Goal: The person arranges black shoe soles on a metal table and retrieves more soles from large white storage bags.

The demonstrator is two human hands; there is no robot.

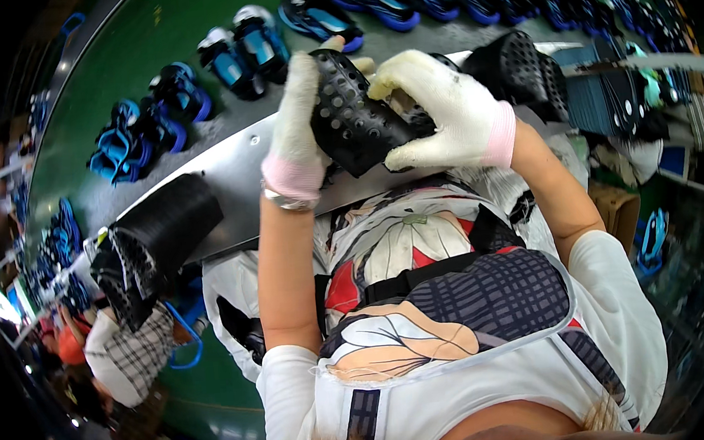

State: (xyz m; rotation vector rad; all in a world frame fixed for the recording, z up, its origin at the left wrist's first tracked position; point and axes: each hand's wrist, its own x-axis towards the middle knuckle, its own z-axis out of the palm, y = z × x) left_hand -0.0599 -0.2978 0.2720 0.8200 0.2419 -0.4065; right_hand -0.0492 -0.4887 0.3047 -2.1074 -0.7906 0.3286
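Between half-curled fingers [392,73], perforated black piece [350,108]

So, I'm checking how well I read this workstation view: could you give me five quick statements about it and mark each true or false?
1. The left hand and right hand both wear whitish gloves with pink cuffs. True.
2. A silver band sits on the right wrist. False: the silver band is on the left wrist.
3. The left hand holds a black dotted piece. True.
4. The footwear beyond the hands is bright red. False: the footwear is mostly black and blue.
5. A black pile lies left of both hands. True.
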